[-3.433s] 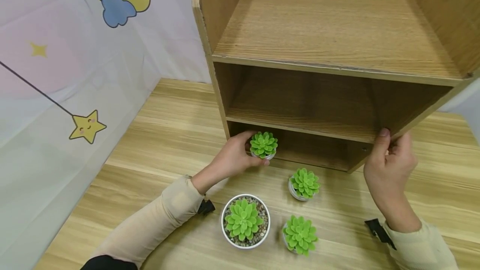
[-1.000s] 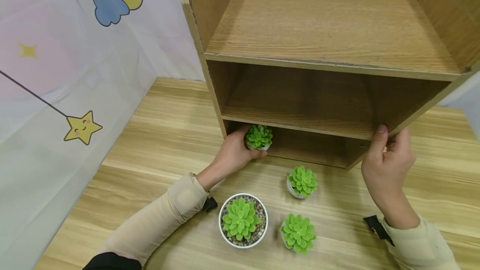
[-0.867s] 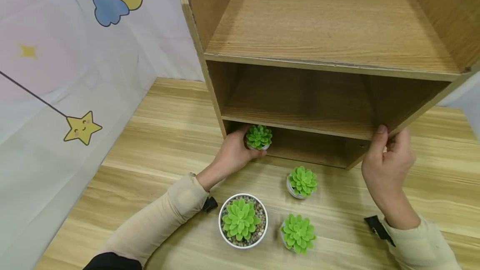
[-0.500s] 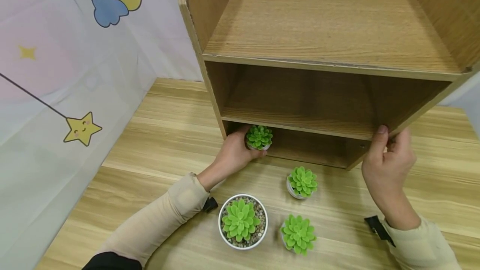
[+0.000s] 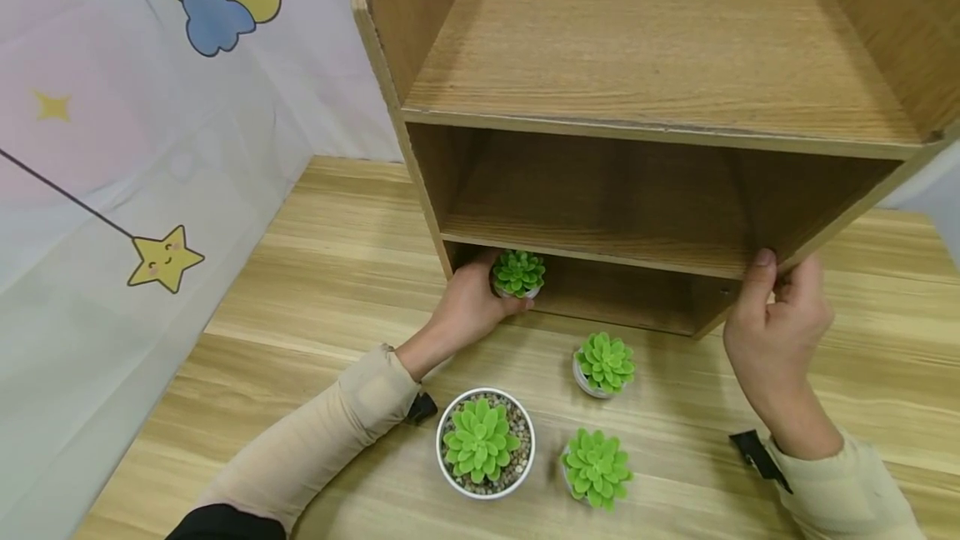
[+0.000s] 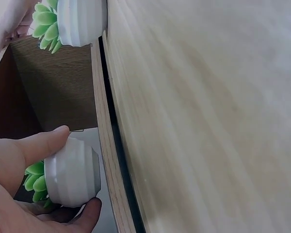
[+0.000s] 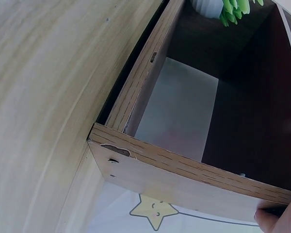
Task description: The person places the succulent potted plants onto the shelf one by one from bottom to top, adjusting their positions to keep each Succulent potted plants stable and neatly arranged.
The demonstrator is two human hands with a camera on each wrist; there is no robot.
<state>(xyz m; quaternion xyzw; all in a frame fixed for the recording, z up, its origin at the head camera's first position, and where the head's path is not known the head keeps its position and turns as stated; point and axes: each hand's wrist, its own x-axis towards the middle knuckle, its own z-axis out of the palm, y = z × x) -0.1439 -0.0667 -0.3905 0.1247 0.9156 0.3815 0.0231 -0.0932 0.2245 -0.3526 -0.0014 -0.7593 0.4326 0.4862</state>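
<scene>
My left hand (image 5: 468, 298) grips a small potted succulent (image 5: 519, 272) at the left end of the bottom compartment of a wooden shelf unit (image 5: 660, 48). In the left wrist view, thumb and fingers wrap around its ribbed white pot (image 6: 72, 174), close to the bottom board (image 6: 111, 165). The green leaves point into the compartment. With thumb in front and curled fingers behind, my right hand (image 5: 780, 340) holds the front edge of the unit's right side panel, level with the middle shelf. That hand shows only at the corner of the right wrist view.
Two more small potted succulents (image 5: 606, 363) (image 5: 597, 467) stand on the wood-grain table (image 5: 277, 307) before the unit. A larger white pot (image 5: 486, 493) with a succulent among pebbles stands left of them. A printed cloth (image 5: 225, 132) hangs at the left.
My left hand has moved the succulent forward, from in front of the bottom compartment to inside its opening. During the last second it stays nearly still. The right hand keeps its hold on the panel.
</scene>
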